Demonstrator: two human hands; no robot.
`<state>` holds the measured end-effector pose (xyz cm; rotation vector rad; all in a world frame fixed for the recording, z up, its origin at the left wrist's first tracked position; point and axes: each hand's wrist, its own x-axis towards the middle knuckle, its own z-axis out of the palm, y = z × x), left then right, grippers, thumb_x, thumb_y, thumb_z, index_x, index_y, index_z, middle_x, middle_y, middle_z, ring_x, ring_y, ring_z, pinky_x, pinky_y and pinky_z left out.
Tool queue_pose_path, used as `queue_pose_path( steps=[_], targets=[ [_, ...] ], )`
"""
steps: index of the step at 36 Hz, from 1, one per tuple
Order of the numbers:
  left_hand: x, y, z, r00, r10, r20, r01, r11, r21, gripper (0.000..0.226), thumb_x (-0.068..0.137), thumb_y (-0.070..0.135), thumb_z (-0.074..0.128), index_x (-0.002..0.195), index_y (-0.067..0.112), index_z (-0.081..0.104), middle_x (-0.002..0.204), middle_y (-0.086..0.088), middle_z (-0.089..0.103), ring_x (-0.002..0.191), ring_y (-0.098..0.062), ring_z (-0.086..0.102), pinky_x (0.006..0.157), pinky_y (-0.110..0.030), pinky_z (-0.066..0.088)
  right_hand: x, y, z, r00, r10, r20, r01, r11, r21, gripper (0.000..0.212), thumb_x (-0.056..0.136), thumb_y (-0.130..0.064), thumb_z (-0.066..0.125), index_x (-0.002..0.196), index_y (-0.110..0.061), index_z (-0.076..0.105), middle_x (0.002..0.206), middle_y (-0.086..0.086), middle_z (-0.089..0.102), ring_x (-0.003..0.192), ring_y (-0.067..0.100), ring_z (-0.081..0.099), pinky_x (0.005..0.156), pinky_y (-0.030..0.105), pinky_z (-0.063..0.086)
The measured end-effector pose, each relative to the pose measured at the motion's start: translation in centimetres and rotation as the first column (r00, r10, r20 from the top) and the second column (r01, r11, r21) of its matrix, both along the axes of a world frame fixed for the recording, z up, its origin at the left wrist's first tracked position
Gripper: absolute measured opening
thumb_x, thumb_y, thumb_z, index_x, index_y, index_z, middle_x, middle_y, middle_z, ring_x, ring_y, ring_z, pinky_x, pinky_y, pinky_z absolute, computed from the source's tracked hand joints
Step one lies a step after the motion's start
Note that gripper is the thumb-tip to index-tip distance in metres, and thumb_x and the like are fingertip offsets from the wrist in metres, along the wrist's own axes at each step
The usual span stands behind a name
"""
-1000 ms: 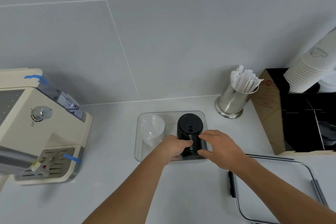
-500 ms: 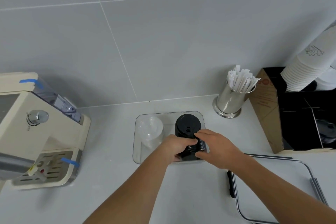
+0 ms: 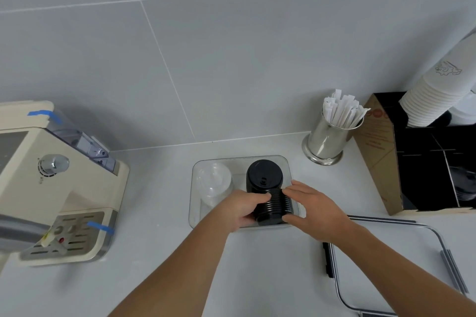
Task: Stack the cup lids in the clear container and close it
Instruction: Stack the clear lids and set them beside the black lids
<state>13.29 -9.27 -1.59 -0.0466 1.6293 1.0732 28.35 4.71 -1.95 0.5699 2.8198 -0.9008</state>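
Observation:
A clear rectangular container [image 3: 269, 158] sits on the white counter. A stack of clear lids [image 3: 214, 181] stands in its left half. A tall stack of black lids [image 3: 265, 183] stands in its right half. My left hand [image 3: 240, 210] grips the black stack's lower left side, fingers curled round it. On the stack's lower right side, my right hand [image 3: 313, 207] holds it between thumb and fingers. The container's clear lid [image 3: 381, 265], with dark latches, lies flat on the counter at the lower right.
A cream coffee machine [image 3: 51, 183] stands at the left. A steel cup of wrapped straws [image 3: 331, 136] is behind the container to the right. A black and cardboard organiser [image 3: 417, 162] with stacked white paper cups [image 3: 438, 90] fills the right edge.
Both hands stay on the black lid stack in the container. The view has shifted slightly; the stack sits a little lower between my hands.

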Motion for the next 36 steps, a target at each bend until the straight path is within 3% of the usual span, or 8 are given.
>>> queue_pose_path(
  steps=[3,6,8,11,16,20,26,36],
  targets=[
    [0.1,0.1,0.1,1.0,0.012,0.0,-0.012,1.0,0.011,0.037,0.08,0.023,0.078,0.112,0.006,0.068,0.104,-0.011,0.074,0.089,-0.02,0.073,0.072,-0.034,0.062,-0.1,0.0,0.1,1.0,0.009,-0.009,-0.009,1.0,0.017,0.068,0.085,-0.042,0.067,0.145,-0.027,0.042,0.149,-0.013,0.041,0.143,0.004,0.027,0.111,0.014,0.018],
    [0.2,0.3,-0.4,0.997,0.012,-0.072,-0.011,1.0,0.009,0.041,0.077,0.027,0.08,0.11,0.004,0.068,0.104,-0.012,0.074,0.092,-0.024,0.073,0.083,-0.038,0.06,-0.2,-0.1,0.2,1.0,0.02,-0.022,-0.019,1.0,0.022,0.067,0.083,-0.043,0.066,0.144,-0.027,0.044,0.146,-0.016,0.044,0.134,0.002,0.039,0.103,0.003,0.018],
    [0.3,0.4,-0.8,0.989,-0.008,-0.149,0.005,1.0,-0.019,0.043,0.075,0.032,0.082,0.106,0.006,0.069,0.103,-0.011,0.074,0.094,-0.024,0.072,0.09,-0.039,0.057,-0.4,-0.2,0.1,0.999,0.029,-0.013,-0.029,0.999,0.013,0.067,0.083,-0.043,0.065,0.145,-0.028,0.043,0.149,-0.015,0.042,0.133,0.003,0.042,0.107,0.011,0.025],
    [0.3,0.6,-1.1,0.973,-0.022,-0.228,0.012,0.999,-0.046,0.039,0.073,0.038,0.082,0.097,0.01,0.07,0.099,-0.007,0.074,0.09,-0.02,0.071,0.084,-0.032,0.058,-0.6,-0.2,0.1,1.0,0.027,-0.008,-0.027,0.999,0.02,0.066,0.084,-0.042,0.065,0.145,-0.028,0.043,0.151,-0.014,0.041,0.134,0.006,0.042,0.109,0.018,0.029],
    [0.2,0.6,-1.1,0.976,-0.016,-0.219,0.006,0.999,-0.046,0.043,0.072,0.041,0.08,0.1,0.01,0.07,0.099,-0.006,0.074,0.091,-0.019,0.071,0.088,-0.036,0.058,-1.2,0.1,0.6,0.998,0.059,-0.006,-0.059,0.998,0.012,0.066,0.082,-0.043,0.067,0.142,-0.025,0.048,0.145,-0.011,0.047,0.129,0.007,0.047,0.11,0.026,0.036],
    [-0.3,0.8,-1.1,0.983,0.047,-0.176,-0.054,0.998,-0.033,0.044,0.075,0.049,0.075,0.099,0.013,0.068,0.1,-0.004,0.072,0.091,-0.017,0.069,0.082,-0.03,0.058,-1.7,0.4,1.0,0.998,0.057,-0.013,-0.057,0.998,0.004,0.061,0.086,-0.041,0.065,0.142,-0.023,0.049,0.144,-0.01,0.049,0.127,0.008,0.048,0.109,0.026,0.036],
    [-1.0,1.9,-1.4,0.976,0.098,-0.197,-0.112,0.992,-0.064,0.046,0.086,0.049,0.06,0.11,0.01,0.065,0.109,-0.007,0.07,0.098,-0.021,0.067,0.094,-0.039,0.055,-3.4,0.9,1.7,0.999,-0.005,-0.042,0.007,0.999,0.041,0.052,0.092,-0.033,0.061,0.141,-0.019,0.049,0.147,-0.004,0.048,0.132,0.011,0.046,0.106,0.015,0.026],
    [-1.3,2.8,-1.2,0.974,0.086,-0.211,-0.096,0.995,-0.037,0.026,0.088,0.043,0.061,0.094,0.019,0.065,0.107,-0.006,0.071,0.099,-0.022,0.067,0.095,-0.041,0.054,-5.0,1.9,1.5,0.997,-0.073,0.034,0.071,0.995,0.063,0.05,0.096,-0.024,0.054,0.144,-0.016,0.045,0.154,0.0,0.04,0.14,0.015,0.037,0.115,0.027,0.026]
  ],
)
